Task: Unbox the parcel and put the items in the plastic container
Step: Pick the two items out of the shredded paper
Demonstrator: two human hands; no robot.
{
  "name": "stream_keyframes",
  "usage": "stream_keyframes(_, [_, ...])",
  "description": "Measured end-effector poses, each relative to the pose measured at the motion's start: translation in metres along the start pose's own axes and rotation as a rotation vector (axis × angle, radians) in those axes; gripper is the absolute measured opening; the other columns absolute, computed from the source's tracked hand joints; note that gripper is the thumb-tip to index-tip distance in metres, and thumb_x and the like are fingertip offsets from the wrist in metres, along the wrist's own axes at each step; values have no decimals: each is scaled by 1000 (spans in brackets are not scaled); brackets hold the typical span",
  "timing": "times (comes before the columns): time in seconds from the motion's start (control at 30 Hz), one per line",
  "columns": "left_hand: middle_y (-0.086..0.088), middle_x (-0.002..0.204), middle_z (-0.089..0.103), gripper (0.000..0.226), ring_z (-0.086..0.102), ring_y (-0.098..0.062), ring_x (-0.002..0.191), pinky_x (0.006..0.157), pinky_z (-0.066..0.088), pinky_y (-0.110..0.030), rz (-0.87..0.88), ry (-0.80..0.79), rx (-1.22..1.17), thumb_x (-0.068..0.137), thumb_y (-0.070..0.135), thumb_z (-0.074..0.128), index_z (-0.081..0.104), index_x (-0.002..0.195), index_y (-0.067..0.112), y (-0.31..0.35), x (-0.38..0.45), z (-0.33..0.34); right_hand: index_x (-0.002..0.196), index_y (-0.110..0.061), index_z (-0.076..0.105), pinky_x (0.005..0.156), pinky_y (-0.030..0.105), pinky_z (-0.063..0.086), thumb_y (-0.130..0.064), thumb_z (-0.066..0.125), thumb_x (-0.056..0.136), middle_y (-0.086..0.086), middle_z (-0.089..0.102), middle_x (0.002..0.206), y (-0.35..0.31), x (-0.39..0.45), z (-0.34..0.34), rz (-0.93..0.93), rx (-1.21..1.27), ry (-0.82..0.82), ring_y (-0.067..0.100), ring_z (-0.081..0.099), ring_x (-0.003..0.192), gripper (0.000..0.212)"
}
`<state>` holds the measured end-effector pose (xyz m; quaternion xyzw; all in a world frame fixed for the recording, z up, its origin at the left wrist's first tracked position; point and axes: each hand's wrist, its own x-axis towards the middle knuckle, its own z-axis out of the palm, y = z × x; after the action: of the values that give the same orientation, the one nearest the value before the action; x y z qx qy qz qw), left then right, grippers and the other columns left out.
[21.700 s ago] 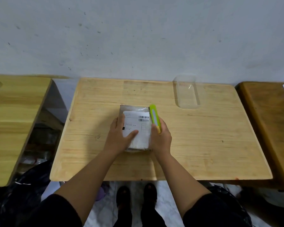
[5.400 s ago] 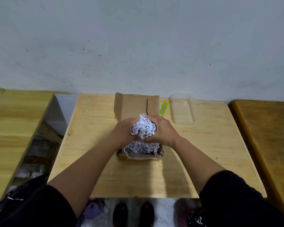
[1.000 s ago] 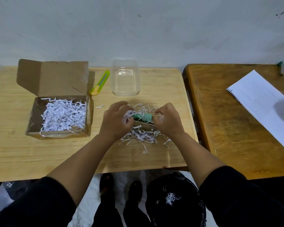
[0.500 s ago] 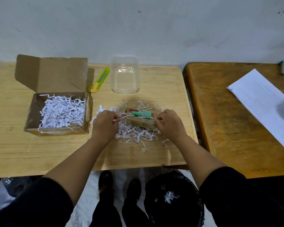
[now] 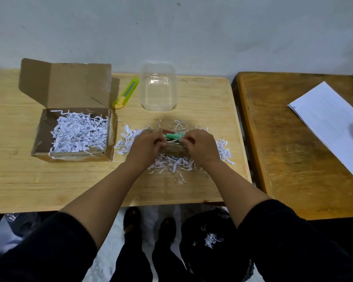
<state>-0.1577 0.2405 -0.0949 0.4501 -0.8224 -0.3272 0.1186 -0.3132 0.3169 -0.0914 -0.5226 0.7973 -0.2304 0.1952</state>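
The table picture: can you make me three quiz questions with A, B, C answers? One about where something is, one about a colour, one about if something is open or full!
1. Where is the cutter?
A. Between the box and the container
B. Inside the container
C. On the paper sheet

2. What colour is the item between the left hand and the right hand?
A. Blue
B. Green
C. Black

3. What state is the container in?
A. Full of shreds
B. Covered by a lid
C. Empty

Answers:
1. A, the cutter lies on the table in the gap between box and container.
2. B, a green piece shows between both hands' fingers.
3. C, you can see through to its bare bottom, while the shreds lie on the table and in the box.
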Motion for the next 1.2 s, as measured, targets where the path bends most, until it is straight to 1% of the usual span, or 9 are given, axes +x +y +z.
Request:
stream_keyframes(0.2, [-20, 95, 62, 15, 58, -36, 89, 71, 41, -35, -220, 207, 57, 89, 10, 54, 66, 94, 3, -13, 8, -10, 94, -10, 69, 71, 24, 41, -18, 58, 88, 8, 69, 93, 1, 10, -15, 172, 110, 209, 20, 60, 86, 14])
stream_keyframes(0.33, [-9, 118, 54, 24, 47, -30, 111, 89, 40, -42, -302, 210, 185, 85, 12, 54, 64, 106, 16, -14, 5, -7, 114, -15, 64, 87, 33, 45, -22, 62, 84, 10, 61, 113, 5, 14, -13, 195, 92, -41, 25, 57, 103, 31])
stream_keyframes(0.4, [-4, 126, 53, 29, 44, -28, 116, 91, 40, -43, -137, 240, 145, 86, 13, 54, 62, 112, 22, -9, 8, -6, 118, -19, 63, 90, 33, 41, -24, 61, 86, 11, 60, 117, 7, 14, -10, 149, 34, -128, 26, 54, 108, 33])
stream_keyframes(0.47, [-5, 127, 56, 34, 46, -29, 116, 90, 45, -46, 53, 94, 113, 87, 13, 53, 61, 118, 25, -8, 15, -3, 120, -19, 62, 90, 29, 38, -24, 60, 87, 11, 60, 117, 7, 13, -7, 108, 17, -157, 25, 54, 109, 33])
stream_keyframes(0.57, [-8, 117, 61, 25, 50, -31, 113, 91, 45, -47, 46, -75, 174, 88, 16, 54, 68, 108, 23, -15, 26, -2, 117, -19, 64, 81, 25, 37, -28, 61, 86, 9, 64, 111, 8, 13, -8, 70, -14, -158, 23, 57, 102, 32])
stream_keyframes(0.67, [-10, 110, 62, 18, 50, -32, 109, 89, 45, -44, -49, -24, 186, 86, 17, 55, 70, 98, 18, -20, 30, -4, 105, -16, 69, 69, 27, 44, -27, 60, 86, 6, 70, 103, 11, 17, -14, 79, -3, -126, 18, 60, 88, 24])
stream_keyframes(0.8, [-8, 110, 62, 16, 49, -27, 110, 93, 42, -40, -20, 2, 86, 78, 22, 67, 70, 93, 20, -14, 38, -9, 109, -16, 67, 80, 30, 49, -26, 59, 88, 5, 68, 110, 7, 32, -19, 115, 31, -121, 18, 59, 97, 25])
stream_keyframes(1.0, [-8, 109, 64, 43, 57, -23, 103, 91, 45, -31, 6, -190, 88, 65, 29, 81, 70, 105, 18, 0, 55, -8, 105, -18, 71, 77, 20, 40, -25, 63, 84, 1, 71, 111, -5, 58, -10, 124, -6, -289, 9, 58, 94, 23])
stream_keyframes(1.2, [-9, 105, 67, 40, 61, -23, 99, 86, 43, -26, 76, -204, 80, 64, 19, 82, 71, 102, 15, -6, 59, -7, 91, -14, 75, 55, 14, 37, -17, 66, 80, 4, 71, 95, -9, 74, -5, 207, 51, -332, 9, 54, 84, 14])
